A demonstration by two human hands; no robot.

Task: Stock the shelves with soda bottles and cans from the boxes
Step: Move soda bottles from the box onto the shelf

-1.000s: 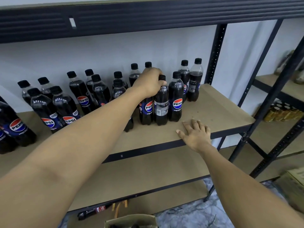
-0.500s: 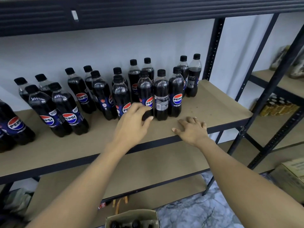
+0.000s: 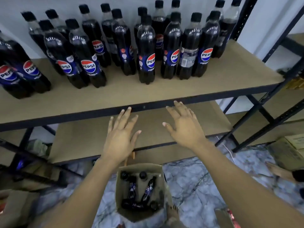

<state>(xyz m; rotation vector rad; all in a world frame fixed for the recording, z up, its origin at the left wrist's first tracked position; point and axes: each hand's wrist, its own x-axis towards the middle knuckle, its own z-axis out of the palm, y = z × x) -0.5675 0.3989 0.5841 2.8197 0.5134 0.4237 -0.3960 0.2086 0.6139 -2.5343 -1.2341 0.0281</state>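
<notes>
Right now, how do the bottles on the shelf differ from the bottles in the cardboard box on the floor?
The bottles on the shelf all stand upright; among the bottles in the box, at least two lie tilted. The bottles on the shelf are many, in rows; the bottles in the box are a handful, loose in the cardboard box on the floor. Both kinds are dark soda with black caps and blue Pepsi labels.
</notes>
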